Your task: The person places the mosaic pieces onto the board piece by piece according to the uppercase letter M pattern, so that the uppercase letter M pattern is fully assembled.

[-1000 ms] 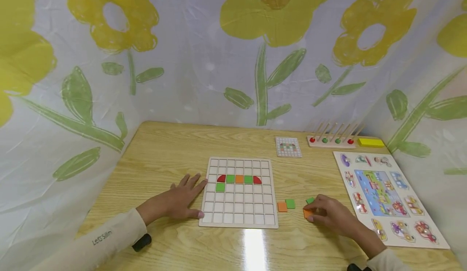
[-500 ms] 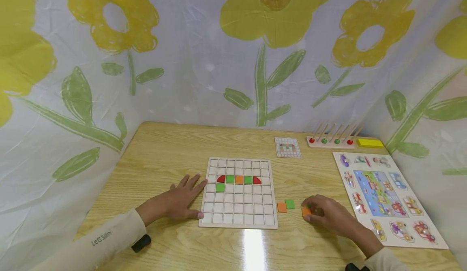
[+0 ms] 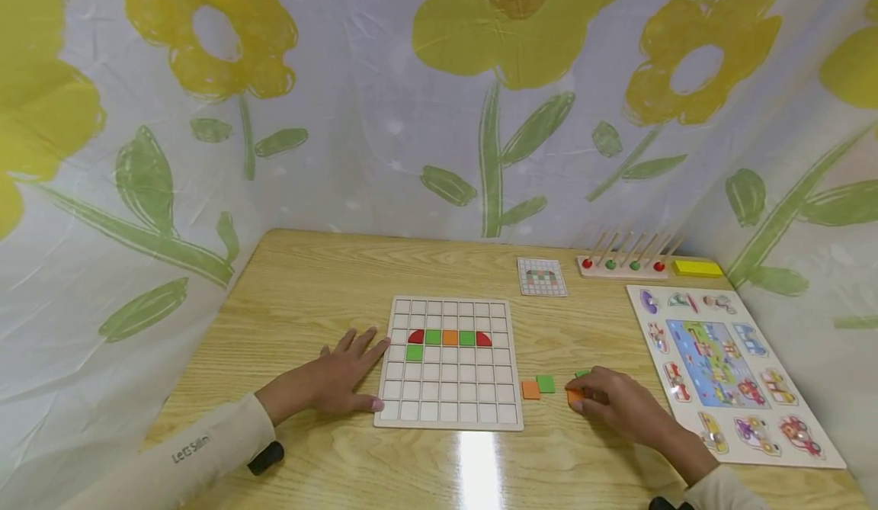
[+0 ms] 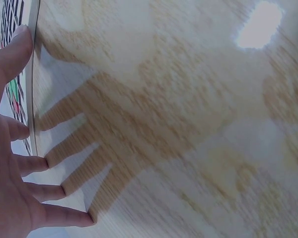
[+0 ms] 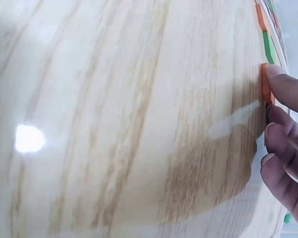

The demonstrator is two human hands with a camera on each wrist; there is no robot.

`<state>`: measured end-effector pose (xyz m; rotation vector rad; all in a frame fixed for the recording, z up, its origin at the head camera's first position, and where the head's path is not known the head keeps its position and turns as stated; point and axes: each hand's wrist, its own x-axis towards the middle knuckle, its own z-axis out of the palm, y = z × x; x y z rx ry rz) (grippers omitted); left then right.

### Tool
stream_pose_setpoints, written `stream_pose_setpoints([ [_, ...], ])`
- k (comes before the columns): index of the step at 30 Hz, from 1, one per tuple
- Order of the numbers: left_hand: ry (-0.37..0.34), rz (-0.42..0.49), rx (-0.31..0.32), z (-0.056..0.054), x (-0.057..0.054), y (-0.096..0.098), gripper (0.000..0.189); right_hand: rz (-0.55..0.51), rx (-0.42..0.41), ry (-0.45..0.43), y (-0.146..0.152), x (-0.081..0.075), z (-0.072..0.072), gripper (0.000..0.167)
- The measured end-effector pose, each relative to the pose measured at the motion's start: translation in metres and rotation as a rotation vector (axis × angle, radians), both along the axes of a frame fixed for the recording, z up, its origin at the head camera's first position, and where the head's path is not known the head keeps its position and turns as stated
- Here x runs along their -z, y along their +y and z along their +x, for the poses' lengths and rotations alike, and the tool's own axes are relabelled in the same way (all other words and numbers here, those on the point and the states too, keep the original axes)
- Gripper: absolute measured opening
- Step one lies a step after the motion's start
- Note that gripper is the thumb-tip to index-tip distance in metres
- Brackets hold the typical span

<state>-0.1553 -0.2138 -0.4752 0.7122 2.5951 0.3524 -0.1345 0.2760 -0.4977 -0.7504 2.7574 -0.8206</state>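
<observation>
A pale grid board (image 3: 449, 401) lies on the table. Set in its cells are two red curved pieces (image 3: 483, 338), several green square tiles (image 3: 414, 352) and an orange one. My left hand (image 3: 339, 376) rests spread at the board's left edge, thumb on its lower left corner. To the right of the board, my right hand (image 3: 620, 403) pinches an orange square tile (image 5: 266, 84) between thumb and finger, at the tabletop. A green tile (image 3: 582, 373) shows partly behind those fingers. Another orange tile (image 3: 530, 390) and green tile (image 3: 545, 383) lie between board and right hand.
A small pattern card (image 3: 542, 277) lies behind the board. Farther right stand a peg rack (image 3: 623, 267) with beads and a yellow block (image 3: 697, 268). A picture puzzle board (image 3: 737, 376) lies right of my right hand. A flowered cloth (image 3: 384, 152) borders the table's back.
My right hand has shifted slightly left, and the orange tile under its fingers has moved a little left with it. The left hand and the board's pieces have stayed put.
</observation>
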Motion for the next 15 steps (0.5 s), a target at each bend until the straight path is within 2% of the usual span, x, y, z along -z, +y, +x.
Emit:
stream_pose_setpoints([
  [10, -0.002, -0.004, 0.006, -0.002, 0.008, -0.002, 0.100, -0.026, -0.001, 0.046, -0.002, 0.002, 0.000, 0.019],
  [15, 0.003, 0.001, 0.006, -0.004, 0.011, -0.003, 0.100, -0.043, -0.019, 0.104, -0.004, 0.003, 0.000, 0.015],
])
